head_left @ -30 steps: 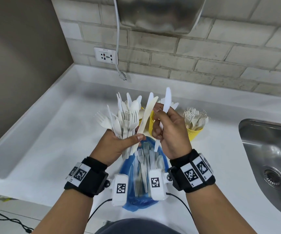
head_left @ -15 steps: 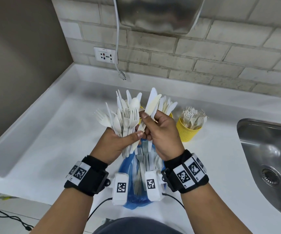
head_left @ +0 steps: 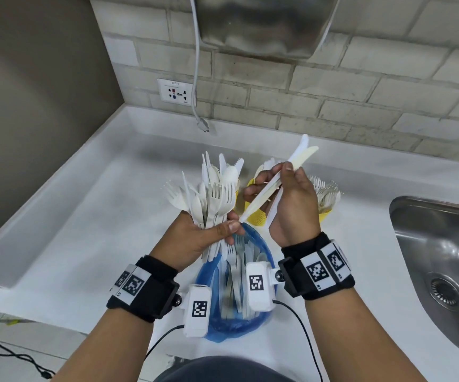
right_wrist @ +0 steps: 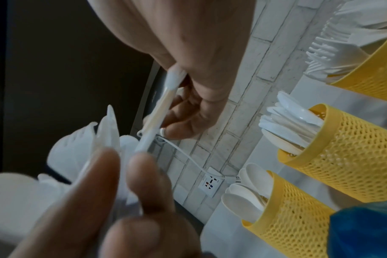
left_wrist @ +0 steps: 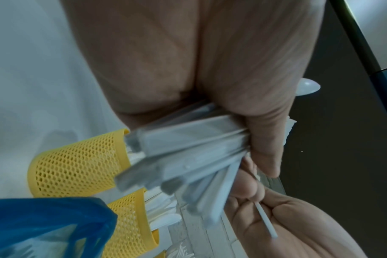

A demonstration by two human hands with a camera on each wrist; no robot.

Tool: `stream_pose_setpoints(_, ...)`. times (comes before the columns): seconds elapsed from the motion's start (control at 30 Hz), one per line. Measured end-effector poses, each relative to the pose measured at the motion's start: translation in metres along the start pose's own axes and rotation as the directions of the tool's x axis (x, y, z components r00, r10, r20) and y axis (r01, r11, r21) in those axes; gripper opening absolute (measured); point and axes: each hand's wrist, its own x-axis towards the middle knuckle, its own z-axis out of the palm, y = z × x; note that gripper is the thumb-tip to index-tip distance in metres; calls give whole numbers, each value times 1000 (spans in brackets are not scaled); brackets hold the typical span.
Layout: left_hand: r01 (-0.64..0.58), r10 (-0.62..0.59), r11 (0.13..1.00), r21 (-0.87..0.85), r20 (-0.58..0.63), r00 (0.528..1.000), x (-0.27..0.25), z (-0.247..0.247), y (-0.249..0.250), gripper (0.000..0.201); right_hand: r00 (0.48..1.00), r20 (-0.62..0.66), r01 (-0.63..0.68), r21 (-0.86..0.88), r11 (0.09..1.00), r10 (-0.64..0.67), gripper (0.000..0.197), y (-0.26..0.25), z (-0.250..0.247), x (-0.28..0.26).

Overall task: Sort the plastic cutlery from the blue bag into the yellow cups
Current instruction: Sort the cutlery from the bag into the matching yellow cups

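Above the blue bag (head_left: 234, 323), your left hand (head_left: 195, 238) grips a mixed bundle (head_left: 211, 197) while your right hand (head_left: 291, 205) pinches two knives (head_left: 283, 175); that loose pinch may drop one short of the yellow cups (right_wrist: 342, 153).

White countertop (head_left: 90, 205) carries 3 yellow mesh cups (right_wrist: 347, 150) in a row near the tiled back wall. Blue bag (head_left: 264, 321) of cutlery lies at the front edge. Steel sink (head_left: 443, 260) set into the right side.

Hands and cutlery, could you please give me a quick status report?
Left hand grips mixed cutlery bundle. Right hand pinches two knives above the yellow cups. Blue bag still holds cutlery. Nothing in the way.
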Motion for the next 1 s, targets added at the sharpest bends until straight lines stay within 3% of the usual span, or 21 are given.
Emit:
stream_pose_setpoints(0.1, -2, 2, 1000, -9, 42, 999, 3, -3, -1, 15, 998, -60, -3, 82, 997, 8, 29, -5, 2, 5)
stream_pose_setpoints(0.2, 17, -15, 1000, -18, 74, 997, 3, -5, -3, 14, 996, -86, -8, -38, 999, 5, 33, -8, 3, 7)
stream_pose_setpoints(0.43, 48, -48, 999, 4, 154, 987, -2, -1, 3, 13, 973, 216, 7, -404, 915, 87, 10, -10, 6, 0)
stream_pose_setpoints(0.6, 85, -74, 996, -42, 207, 976, -5, 1, 5, 19, 954, 292, 53, -387, 921, 68, 10, -10, 4, -2)
stream_pose_setpoints(0.83, 165, -144, 971, -173, 126, 982, -9, 4, 4, 26, 984, 179, 41, -231, 972, 1, 13, -18, 0, 0)
stream_pose_setpoints(1.0, 154, -131, 969, -195, 123, 984, -10, 9, 5, 22, 941, 328, 21, -303, 953, 84, 10, -17, -10, -2)
